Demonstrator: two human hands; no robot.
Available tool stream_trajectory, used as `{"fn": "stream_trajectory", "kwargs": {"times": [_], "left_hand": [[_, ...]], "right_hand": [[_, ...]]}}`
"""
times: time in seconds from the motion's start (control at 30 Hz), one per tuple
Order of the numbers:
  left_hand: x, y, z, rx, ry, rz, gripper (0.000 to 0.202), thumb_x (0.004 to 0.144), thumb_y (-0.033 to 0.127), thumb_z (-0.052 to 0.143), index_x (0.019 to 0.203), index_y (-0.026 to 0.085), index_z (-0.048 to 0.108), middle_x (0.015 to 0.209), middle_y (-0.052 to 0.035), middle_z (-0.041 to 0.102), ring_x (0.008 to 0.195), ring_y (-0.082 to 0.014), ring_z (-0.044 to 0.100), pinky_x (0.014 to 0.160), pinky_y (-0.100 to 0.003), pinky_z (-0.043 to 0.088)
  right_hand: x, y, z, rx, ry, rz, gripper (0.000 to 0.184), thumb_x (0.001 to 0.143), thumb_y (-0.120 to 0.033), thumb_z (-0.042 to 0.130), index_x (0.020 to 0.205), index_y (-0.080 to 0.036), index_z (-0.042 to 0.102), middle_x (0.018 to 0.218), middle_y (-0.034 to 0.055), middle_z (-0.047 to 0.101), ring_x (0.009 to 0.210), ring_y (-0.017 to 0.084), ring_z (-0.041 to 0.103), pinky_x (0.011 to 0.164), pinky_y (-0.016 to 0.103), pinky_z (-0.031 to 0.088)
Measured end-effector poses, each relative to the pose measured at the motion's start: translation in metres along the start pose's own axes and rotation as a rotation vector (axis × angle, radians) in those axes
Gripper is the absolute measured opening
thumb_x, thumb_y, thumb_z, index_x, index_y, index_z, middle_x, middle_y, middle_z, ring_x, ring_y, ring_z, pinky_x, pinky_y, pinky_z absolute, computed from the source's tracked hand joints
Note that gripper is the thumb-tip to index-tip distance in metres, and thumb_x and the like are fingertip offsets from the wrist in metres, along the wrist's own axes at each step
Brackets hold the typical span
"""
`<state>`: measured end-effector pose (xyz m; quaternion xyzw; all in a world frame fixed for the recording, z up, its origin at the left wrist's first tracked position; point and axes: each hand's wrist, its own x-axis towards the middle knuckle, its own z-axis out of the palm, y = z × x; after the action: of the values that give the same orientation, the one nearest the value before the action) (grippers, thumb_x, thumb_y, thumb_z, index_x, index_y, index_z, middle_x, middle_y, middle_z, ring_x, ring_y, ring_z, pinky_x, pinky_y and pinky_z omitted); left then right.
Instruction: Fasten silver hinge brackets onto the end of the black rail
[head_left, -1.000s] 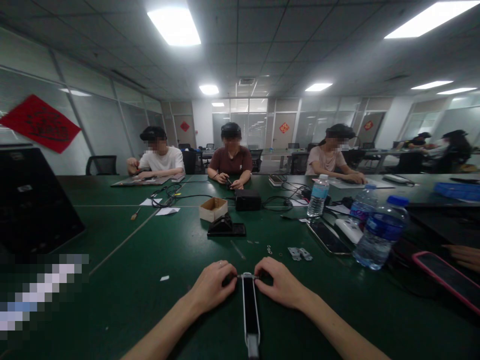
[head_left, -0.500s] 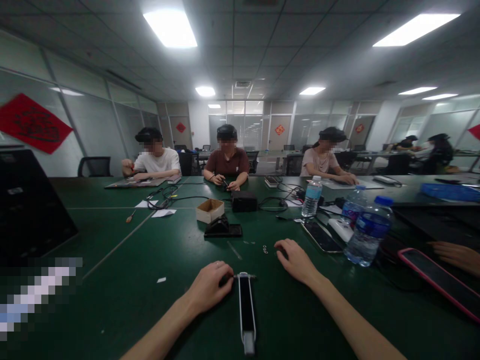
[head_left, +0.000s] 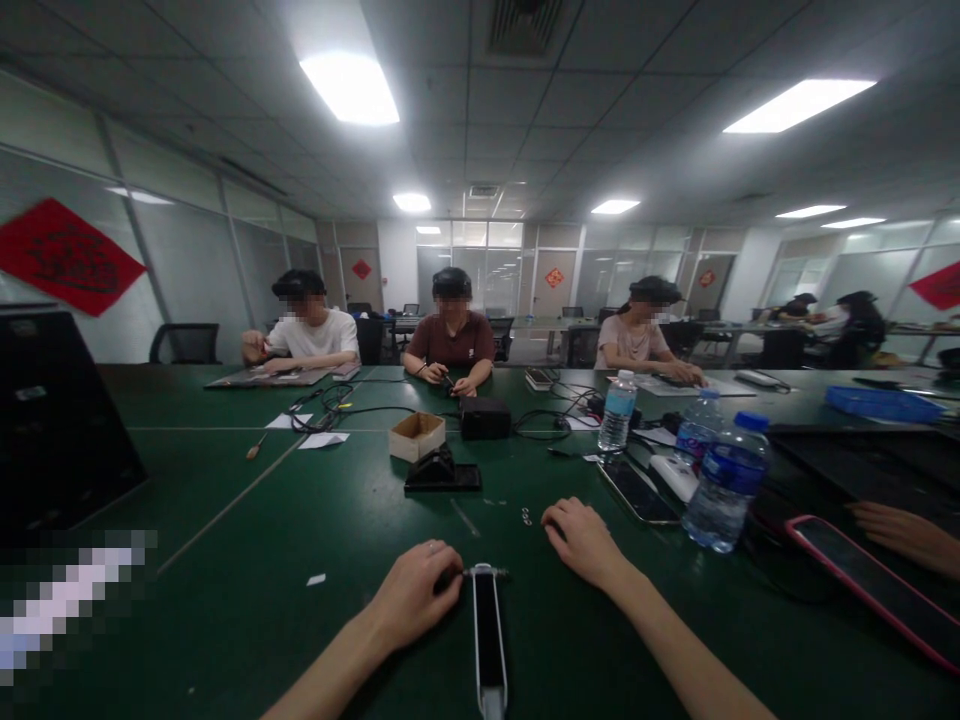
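My left hand point(head_left: 420, 592) rests on the green table with its fingers curled and its thumb and index finger closed around the left end of a thin metal rod point(head_left: 501, 573). That rod crosses the top of a long, narrow piece with a white frame and black middle point(head_left: 490, 628), lying lengthwise in front of me. To the right, my right hand point(head_left: 583, 541) lies palm down, fingers loosely bent and apart, with nothing visible in it. Just left of its fingertips are several small metal rings point(head_left: 526, 517) on the table.
Ahead stand a black holder point(head_left: 442, 472), a small open box point(head_left: 417, 437) and a black block point(head_left: 484, 418). Right are water bottles point(head_left: 727, 485), a phone point(head_left: 637, 492) and a pink-edged phone point(head_left: 870, 585) near another person's hand point(head_left: 907, 532). Three people sit opposite.
The whole view has shifted slightly downward in the frame as my head tilted up. Both hands and the white-framed piece keep about the same places on the table.
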<state>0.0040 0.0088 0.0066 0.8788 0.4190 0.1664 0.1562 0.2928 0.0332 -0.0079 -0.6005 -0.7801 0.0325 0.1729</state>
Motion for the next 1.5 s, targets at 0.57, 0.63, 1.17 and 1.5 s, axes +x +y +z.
{"fn": "stream_trajectory", "kwargs": {"times": [0.57,0.63,1.17,1.5], "left_hand": [[0.001,-0.004,0.003,0.005,0.014,0.027,0.012,0.088,0.017,0.052,0.094,0.019,0.062,0.092,-0.0027,0.063,0.083,-0.0173,0.058,0.073,-0.027,0.046],[0.001,-0.002,0.002,0.022,0.021,0.029,0.012,0.087,0.016,0.052,0.093,0.018,0.062,0.091,-0.0027,0.063,0.082,-0.0173,0.058,0.073,-0.027,0.046],[0.002,-0.006,0.007,0.048,0.045,0.063,0.011,0.086,0.017,0.051,0.091,0.019,0.061,0.087,-0.0024,0.062,0.081,-0.0172,0.057,0.071,-0.026,0.044],[0.002,-0.009,0.01,0.05,0.054,0.078,0.011,0.086,0.017,0.051,0.09,0.018,0.061,0.086,-0.0022,0.062,0.08,-0.0173,0.057,0.072,-0.026,0.044]], "right_hand": [[0.024,-0.012,0.0,-0.066,-0.005,-0.039,0.021,0.09,-0.016,0.047,0.096,-0.015,0.067,0.103,0.0122,0.062,0.096,0.025,0.054,0.084,0.038,0.044],[0.014,-0.019,-0.005,-0.01,0.004,-0.026,0.023,0.092,-0.018,0.044,0.099,-0.015,0.065,0.102,0.0114,0.062,0.094,0.023,0.056,0.082,0.036,0.045],[-0.015,-0.06,-0.009,0.548,-0.236,-0.037,0.01,0.079,-0.021,0.057,0.082,-0.016,0.065,0.072,0.0003,0.063,0.062,0.012,0.056,0.055,0.021,0.042],[-0.016,-0.06,-0.009,0.574,-0.263,-0.045,0.01,0.078,-0.02,0.058,0.085,-0.016,0.065,0.074,-0.0005,0.063,0.063,0.012,0.056,0.055,0.021,0.043]]}}
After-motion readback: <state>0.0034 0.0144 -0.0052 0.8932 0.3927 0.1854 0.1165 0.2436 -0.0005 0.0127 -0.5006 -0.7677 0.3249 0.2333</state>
